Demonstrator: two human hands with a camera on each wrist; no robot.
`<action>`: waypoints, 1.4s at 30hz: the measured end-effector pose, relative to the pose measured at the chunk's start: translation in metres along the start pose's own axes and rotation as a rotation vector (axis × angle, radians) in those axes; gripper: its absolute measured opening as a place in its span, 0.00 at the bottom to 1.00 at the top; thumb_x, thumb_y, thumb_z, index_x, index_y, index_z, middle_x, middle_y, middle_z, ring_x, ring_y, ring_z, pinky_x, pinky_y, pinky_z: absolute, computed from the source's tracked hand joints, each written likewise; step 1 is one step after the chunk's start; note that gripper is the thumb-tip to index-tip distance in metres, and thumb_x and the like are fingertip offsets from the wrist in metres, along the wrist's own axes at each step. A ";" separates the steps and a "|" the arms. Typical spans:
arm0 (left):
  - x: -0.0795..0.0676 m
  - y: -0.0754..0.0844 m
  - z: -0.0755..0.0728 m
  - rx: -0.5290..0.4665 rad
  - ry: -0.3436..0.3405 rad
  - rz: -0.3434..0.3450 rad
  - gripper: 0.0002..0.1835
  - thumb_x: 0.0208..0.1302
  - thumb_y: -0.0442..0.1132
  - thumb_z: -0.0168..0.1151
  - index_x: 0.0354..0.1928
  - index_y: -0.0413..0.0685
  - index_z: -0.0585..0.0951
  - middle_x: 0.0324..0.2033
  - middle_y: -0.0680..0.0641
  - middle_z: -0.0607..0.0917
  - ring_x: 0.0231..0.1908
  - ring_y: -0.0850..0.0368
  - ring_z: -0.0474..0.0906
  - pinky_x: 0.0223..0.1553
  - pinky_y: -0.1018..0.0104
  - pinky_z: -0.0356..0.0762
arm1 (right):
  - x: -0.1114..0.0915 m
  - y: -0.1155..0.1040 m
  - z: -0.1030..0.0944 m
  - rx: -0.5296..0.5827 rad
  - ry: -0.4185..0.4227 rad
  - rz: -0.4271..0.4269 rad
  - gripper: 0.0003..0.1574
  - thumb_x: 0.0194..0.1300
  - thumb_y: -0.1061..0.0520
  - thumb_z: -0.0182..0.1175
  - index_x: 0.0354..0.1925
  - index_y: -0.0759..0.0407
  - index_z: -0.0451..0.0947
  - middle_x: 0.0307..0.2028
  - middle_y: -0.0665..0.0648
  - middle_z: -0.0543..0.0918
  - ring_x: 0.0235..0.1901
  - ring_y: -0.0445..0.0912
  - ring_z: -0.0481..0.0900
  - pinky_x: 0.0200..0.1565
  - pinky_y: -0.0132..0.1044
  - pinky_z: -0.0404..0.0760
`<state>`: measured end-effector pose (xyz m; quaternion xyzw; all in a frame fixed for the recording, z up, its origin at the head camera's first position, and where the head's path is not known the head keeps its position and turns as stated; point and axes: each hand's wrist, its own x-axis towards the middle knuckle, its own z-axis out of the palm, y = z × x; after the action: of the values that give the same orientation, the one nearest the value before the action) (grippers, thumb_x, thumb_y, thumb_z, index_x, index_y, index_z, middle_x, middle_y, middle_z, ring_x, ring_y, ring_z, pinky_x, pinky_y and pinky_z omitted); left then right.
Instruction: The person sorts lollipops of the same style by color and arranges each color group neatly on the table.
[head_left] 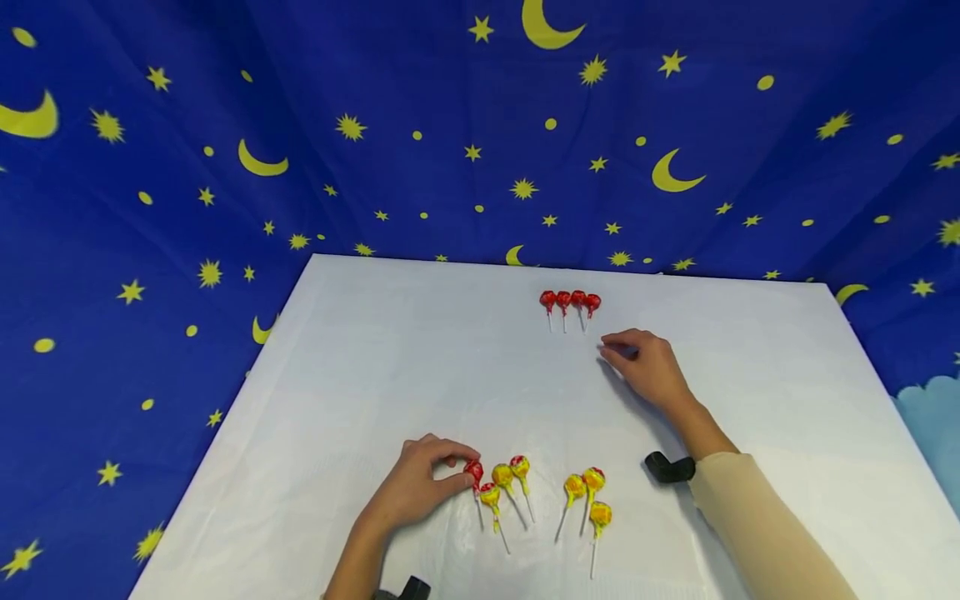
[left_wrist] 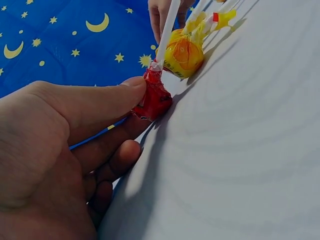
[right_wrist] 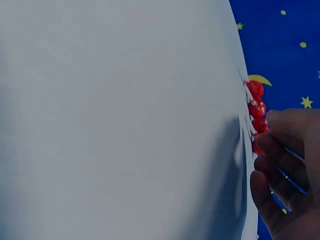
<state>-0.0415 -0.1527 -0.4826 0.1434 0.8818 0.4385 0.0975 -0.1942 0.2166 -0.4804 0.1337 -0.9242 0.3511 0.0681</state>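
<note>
With thumb and index finger, my left hand (head_left: 411,490) pinches the wrapped head of a red lollipop (head_left: 473,470); in the left wrist view that red lollipop (left_wrist: 156,100) has its white stick pointing up the frame. Close beside it lie three yellow lollipops (head_left: 502,476) with some red on their wrappers. Further right is another group of three yellow lollipops (head_left: 574,486). My right hand (head_left: 651,373) is over the table with loosely bent fingers and nothing visible in them. Just beyond its fingertips, several red lollipops (head_left: 563,298) lie in a row, sticks toward me.
A white-covered table (head_left: 420,350) carries everything. Its far edge meets a dark blue curtain (head_left: 420,192) printed with yellow moons and stars, which also runs along the left side. A black wrist device (head_left: 670,468) sits by the right sleeve.
</note>
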 end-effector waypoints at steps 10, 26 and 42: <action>0.001 0.001 0.001 -0.009 0.001 -0.019 0.11 0.58 0.49 0.69 0.44 0.64 0.85 0.31 0.60 0.79 0.35 0.61 0.71 0.46 0.52 0.57 | -0.016 -0.009 0.000 0.012 -0.017 -0.002 0.15 0.63 0.54 0.66 0.46 0.58 0.84 0.41 0.55 0.84 0.36 0.47 0.77 0.38 0.44 0.74; 0.000 0.001 -0.001 0.017 -0.013 -0.021 0.12 0.59 0.50 0.68 0.45 0.65 0.85 0.31 0.61 0.79 0.34 0.61 0.71 0.46 0.53 0.57 | -0.039 -0.011 -0.004 0.034 0.003 -0.052 0.11 0.61 0.55 0.67 0.42 0.56 0.85 0.36 0.49 0.84 0.31 0.42 0.75 0.32 0.33 0.74; 0.001 0.001 0.001 0.008 -0.020 -0.043 0.11 0.59 0.51 0.68 0.45 0.67 0.85 0.31 0.62 0.79 0.34 0.62 0.71 0.48 0.53 0.57 | -0.074 -0.019 -0.012 0.011 -0.023 -0.083 0.06 0.58 0.56 0.70 0.35 0.46 0.84 0.32 0.40 0.81 0.28 0.38 0.75 0.31 0.32 0.75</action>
<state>-0.0420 -0.1508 -0.4827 0.1290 0.8854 0.4314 0.1152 -0.1177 0.2258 -0.4764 0.1763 -0.9166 0.3516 0.0715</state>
